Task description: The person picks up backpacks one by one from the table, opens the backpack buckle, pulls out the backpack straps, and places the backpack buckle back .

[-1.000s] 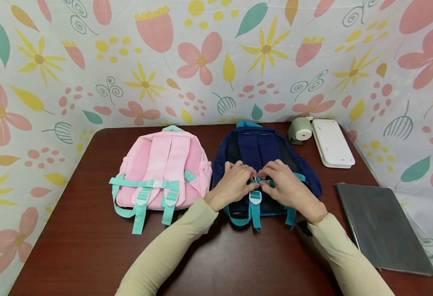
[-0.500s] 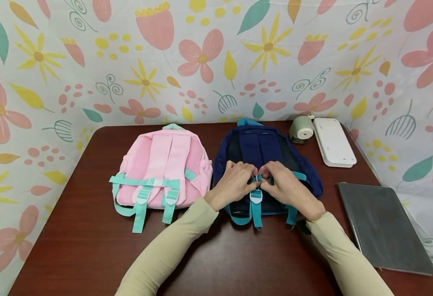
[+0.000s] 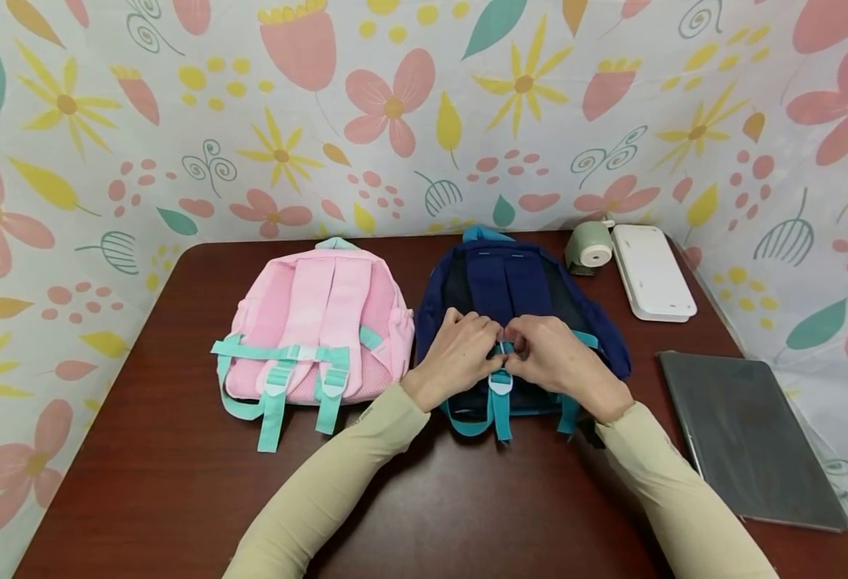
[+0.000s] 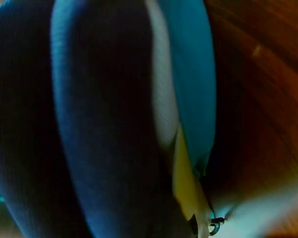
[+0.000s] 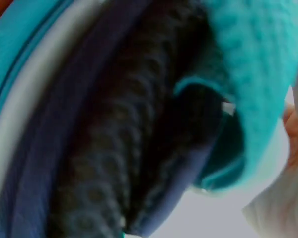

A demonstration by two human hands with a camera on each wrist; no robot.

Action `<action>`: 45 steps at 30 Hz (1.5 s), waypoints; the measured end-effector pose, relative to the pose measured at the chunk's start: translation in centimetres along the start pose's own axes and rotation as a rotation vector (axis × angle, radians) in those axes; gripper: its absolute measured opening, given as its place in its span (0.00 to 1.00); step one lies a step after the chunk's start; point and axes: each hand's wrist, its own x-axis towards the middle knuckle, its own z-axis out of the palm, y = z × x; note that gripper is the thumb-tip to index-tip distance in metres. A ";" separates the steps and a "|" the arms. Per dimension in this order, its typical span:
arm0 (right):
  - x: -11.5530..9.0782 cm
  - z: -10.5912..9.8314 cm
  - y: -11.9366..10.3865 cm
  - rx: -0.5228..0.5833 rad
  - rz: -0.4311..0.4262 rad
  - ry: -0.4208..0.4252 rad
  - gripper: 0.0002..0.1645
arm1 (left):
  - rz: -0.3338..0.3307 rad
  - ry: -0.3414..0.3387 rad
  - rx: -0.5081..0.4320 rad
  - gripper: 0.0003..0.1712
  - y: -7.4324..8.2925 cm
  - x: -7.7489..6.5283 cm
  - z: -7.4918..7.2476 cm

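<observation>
A navy backpack [image 3: 507, 281] lies with its shoulder straps facing up. My left hand [image 3: 460, 350] and right hand [image 3: 557, 358] meet over its middle, fingertips close together. Both pinch a teal strap [image 3: 504, 348] that crosses the shoulder straps, where a small white piece shows between the fingers. Just below them is a white strap buckle [image 3: 500, 383] with teal webbing hanging from it. In the right wrist view, black mesh [image 5: 104, 163] and a teal strap [image 5: 258, 74] appear very near, with blurred fingers [image 5: 280, 198] at the right edge. The left wrist view holds blurred dark fabric [image 4: 109, 119].
A pink backpack [image 3: 308, 297] with mint straps lies left of the navy one, nearly touching it. At the back right stand a small sage-green device [image 3: 588, 248] and a white flat box [image 3: 653, 272]. A dark grey flat slab [image 3: 753, 438] lies on the brown table [image 3: 178, 482].
The right hand has turned, its fingers curling inward and drawing closer to the left fingertips at the strap. The left hand stays almost in place. The view tilts slightly.
</observation>
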 end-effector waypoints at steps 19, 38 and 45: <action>-0.2 0.5 1.4 0.333 0.186 0.105 0.06 | -0.022 0.017 -0.180 0.15 -0.4 0.2 0.3; 0.2 0.2 -1.1 0.097 0.252 0.044 0.11 | 0.012 0.090 -0.053 0.10 -0.1 0.1 0.4; 0.2 0.1 -0.5 0.277 0.347 -0.009 0.10 | -0.017 0.081 -0.152 0.16 -0.5 0.2 0.5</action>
